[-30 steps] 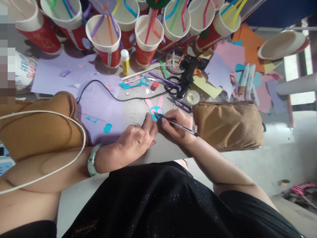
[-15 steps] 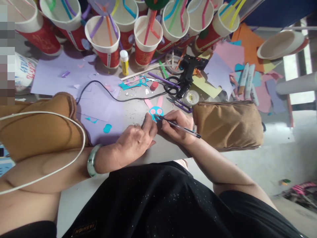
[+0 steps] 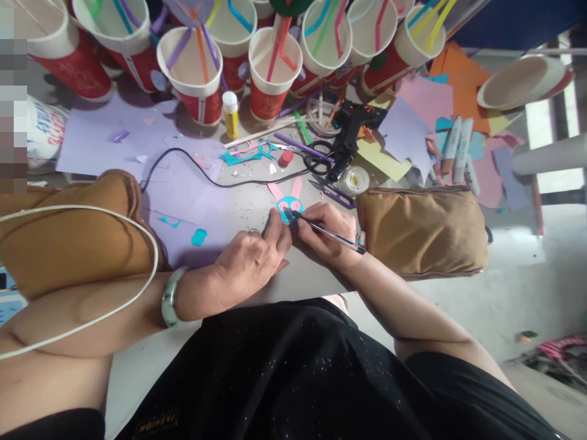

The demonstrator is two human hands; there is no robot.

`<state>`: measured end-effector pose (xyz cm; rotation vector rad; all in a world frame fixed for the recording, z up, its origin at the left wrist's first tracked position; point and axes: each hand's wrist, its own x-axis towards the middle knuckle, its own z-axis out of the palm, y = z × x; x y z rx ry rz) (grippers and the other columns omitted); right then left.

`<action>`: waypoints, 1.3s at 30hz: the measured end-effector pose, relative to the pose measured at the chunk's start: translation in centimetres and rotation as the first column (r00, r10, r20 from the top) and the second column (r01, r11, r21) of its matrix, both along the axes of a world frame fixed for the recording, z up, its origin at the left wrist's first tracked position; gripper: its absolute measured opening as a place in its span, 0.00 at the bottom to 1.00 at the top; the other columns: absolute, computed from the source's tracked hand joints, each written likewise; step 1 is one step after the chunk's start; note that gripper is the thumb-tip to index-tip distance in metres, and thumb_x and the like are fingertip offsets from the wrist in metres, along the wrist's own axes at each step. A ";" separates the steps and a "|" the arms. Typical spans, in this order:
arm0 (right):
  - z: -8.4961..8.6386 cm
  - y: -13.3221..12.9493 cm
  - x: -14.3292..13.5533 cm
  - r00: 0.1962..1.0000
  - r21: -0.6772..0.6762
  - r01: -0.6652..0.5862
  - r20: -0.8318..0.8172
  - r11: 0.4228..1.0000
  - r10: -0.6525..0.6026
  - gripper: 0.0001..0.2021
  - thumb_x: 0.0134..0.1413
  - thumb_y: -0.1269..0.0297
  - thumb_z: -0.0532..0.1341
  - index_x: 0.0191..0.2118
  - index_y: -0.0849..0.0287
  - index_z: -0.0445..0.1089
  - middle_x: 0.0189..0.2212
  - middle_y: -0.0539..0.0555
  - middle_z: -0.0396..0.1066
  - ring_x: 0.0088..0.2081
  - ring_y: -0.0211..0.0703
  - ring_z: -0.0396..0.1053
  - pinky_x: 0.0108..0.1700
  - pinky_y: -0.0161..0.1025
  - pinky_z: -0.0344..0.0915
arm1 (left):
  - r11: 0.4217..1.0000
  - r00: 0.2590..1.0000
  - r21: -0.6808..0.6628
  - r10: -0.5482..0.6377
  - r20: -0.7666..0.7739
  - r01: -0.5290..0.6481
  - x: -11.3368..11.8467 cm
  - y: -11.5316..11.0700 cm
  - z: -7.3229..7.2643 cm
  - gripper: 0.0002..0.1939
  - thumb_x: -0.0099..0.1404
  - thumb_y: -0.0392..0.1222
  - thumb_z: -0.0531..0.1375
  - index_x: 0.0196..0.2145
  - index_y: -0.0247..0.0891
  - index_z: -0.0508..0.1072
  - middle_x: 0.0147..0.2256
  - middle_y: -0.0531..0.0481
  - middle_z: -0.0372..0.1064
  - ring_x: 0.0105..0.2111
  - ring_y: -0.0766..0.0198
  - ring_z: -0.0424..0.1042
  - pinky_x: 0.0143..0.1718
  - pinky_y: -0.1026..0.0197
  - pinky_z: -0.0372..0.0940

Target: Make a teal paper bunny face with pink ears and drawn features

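At the left, a mustard-brown bag (image 3: 73, 238) is lying on the desk (image 3: 321, 281), its lower part disappearing behind the forearm. Beside it, purple paper (image 3: 197, 189) is spreading toward the front edge, carrying a small blue scrap (image 3: 199, 237). A glue stick (image 3: 231, 117) is standing upright farther back, near the paper cups. Close to the front edge, the left hand (image 3: 252, 260) is resting its fingertips on the lower left of a blue rabbit-face cutout (image 3: 290, 201) with pink ears; its fingers are bunching together, but I cannot tell whether they are pinching it. The cutout is lying just inside the middle of the front edge. The right hand (image 3: 334, 247) is pinching a pen (image 3: 339, 236), its tip pointing at the face. A brown pouch (image 3: 426, 232) is sitting just beside this hand, toward the front right corner; markers (image 3: 461, 150) are lying behind it, nearer the right edge.
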<state>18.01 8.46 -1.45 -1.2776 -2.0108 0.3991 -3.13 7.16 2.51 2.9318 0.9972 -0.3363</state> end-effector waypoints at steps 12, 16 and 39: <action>-0.1 0.0 0.0 1.000 -0.007 -0.005 -0.007 1.000 0.005 0.05 0.63 0.62 0.62 0.36 0.54 0.68 0.26 0.48 0.74 0.24 0.36 0.69 0.27 0.34 0.66 | 1.000 1.000 -0.004 0.012 0.001 -0.012 0.1 0.0 0.0 0.35 0.76 0.53 0.55 0.72 0.29 0.56 0.71 0.20 0.51 0.31 0.58 0.78 0.29 0.57 0.70; -0.1 0.0 0.0 1.000 -0.015 -0.014 -0.020 1.000 0.014 0.05 0.63 0.62 0.62 0.36 0.54 0.68 0.26 0.48 0.74 0.24 0.36 0.69 0.27 0.34 0.66 | 1.000 1.000 -0.010 0.015 -0.002 -0.015 0.1 0.0 0.1 0.35 0.76 0.54 0.55 0.71 0.29 0.58 0.70 0.19 0.52 0.30 0.58 0.78 0.29 0.57 0.70; 0.3 -0.1 0.0 1.000 -0.015 0.005 -0.006 1.000 -0.005 0.04 0.61 0.64 0.62 0.36 0.54 0.67 0.26 0.48 0.75 0.24 0.36 0.70 0.27 0.35 0.67 | 1.000 1.000 -0.021 0.000 -0.001 0.000 0.0 0.1 0.3 0.34 0.77 0.53 0.53 0.71 0.28 0.57 0.70 0.19 0.52 0.30 0.59 0.77 0.28 0.58 0.69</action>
